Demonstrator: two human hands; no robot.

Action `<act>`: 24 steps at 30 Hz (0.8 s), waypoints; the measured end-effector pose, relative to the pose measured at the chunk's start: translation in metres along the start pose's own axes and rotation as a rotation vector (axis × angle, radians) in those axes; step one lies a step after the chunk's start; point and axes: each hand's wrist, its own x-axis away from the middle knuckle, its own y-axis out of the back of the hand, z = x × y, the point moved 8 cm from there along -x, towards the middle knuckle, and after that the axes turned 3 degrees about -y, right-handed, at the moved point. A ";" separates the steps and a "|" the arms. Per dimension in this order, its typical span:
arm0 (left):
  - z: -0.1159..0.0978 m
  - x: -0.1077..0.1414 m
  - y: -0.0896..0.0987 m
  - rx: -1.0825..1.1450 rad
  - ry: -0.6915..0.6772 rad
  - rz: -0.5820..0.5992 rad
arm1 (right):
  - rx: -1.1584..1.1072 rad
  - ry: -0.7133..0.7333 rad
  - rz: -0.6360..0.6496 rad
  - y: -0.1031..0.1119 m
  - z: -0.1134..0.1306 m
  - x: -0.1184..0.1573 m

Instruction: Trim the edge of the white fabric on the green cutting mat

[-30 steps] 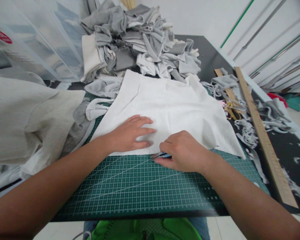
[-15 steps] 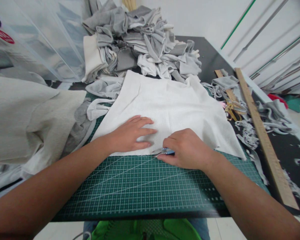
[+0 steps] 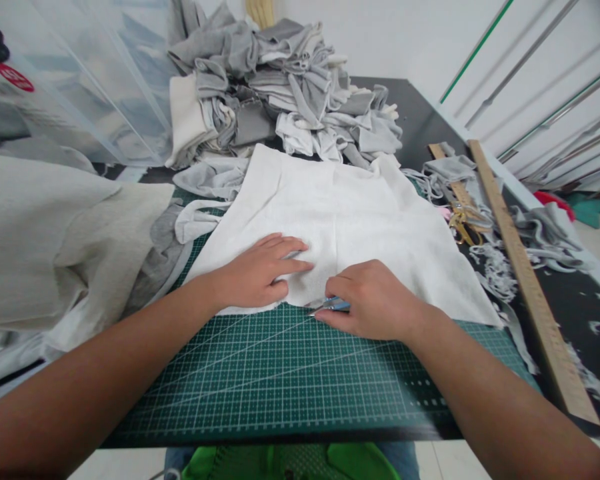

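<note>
A white piece of cloth (image 3: 330,207) lies spread over a green cutting mat (image 3: 280,373) with a printed grid. My left hand (image 3: 260,270) rests on the cloth near its front edge, palm down with the fingers apart. Just to the right, my right hand (image 3: 367,300) is closed around small blue-handled snips (image 3: 336,305). Their metal tips point left and lie at the cloth's front edge, which curves up slightly between my hands.
A heap of grey and white cloths (image 3: 300,87) stands behind. Beige fabric (image 3: 105,227) is piled at the left beside a clear plastic bin (image 3: 90,73). At right lie a wooden ruler (image 3: 525,267), gold-handled scissors (image 3: 463,227) and fabric scraps (image 3: 497,270).
My left thumb has drawn in toward the palm, and the cloth's front edge beside it has shifted up, showing more mat. The cloth's right part lies flatter. My right hand has barely moved.
</note>
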 end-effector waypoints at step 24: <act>0.001 0.000 -0.002 -0.029 0.062 0.008 | -0.005 -0.009 0.009 -0.005 0.000 -0.002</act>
